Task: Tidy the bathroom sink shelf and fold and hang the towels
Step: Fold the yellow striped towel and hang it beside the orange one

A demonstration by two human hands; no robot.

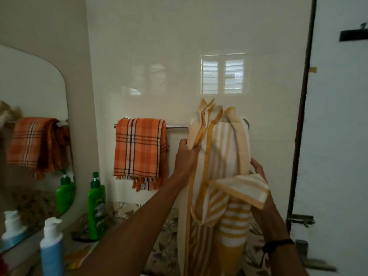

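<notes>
While the yellow striped towel [223, 148] is held bunched up in front of the right end of the towel bar [177, 127] on the far wall, the L hand [187, 150] grips its left edge, fingers curled round the folds. R hand [258, 172] holds the right side, fingers curled on the cloth, partly hidden by a folded corner. Orange plaid towel [139, 152] hangs folded over the bar's left part. Near left, green bottle [97, 204] & blue-white bottle [51, 248] stand on the shelf [67, 226] below the mirror [29, 92].
</notes>
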